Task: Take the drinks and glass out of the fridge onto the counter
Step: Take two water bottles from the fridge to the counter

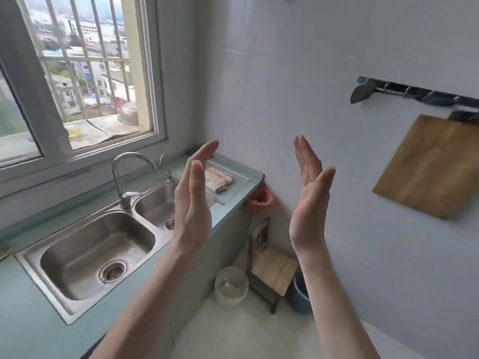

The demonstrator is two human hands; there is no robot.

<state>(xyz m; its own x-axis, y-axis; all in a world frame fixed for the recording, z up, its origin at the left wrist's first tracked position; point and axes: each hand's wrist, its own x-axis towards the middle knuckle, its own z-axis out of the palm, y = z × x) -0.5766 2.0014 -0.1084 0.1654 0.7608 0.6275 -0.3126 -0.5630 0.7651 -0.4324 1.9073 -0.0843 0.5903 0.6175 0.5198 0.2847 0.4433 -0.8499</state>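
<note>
No drinks, glass or fridge can be seen. Two hands are raised, left hand (193, 200) and right hand (309, 195), palms facing, well apart; each grip is wide and empty. One surface (23, 322) carries two sink basins (85, 252) and one folded cloth (219, 180).

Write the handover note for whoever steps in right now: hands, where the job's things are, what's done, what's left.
Left hand: open, flat, palm facing inward, holding nothing, raised over the counter edge.
Right hand: open, flat, palm facing the left one, holding nothing. The two are apart, not touching.
Job's things: no fridge, drinks or glass in this view.
Counter: runs under the window, with a double sink set in it and a folded cloth at the far end. No drink or glass shows on it.
Done: nothing that can be seen.
Left: find the fridge, take out the drinks and glass, set them on the counter.
</note>
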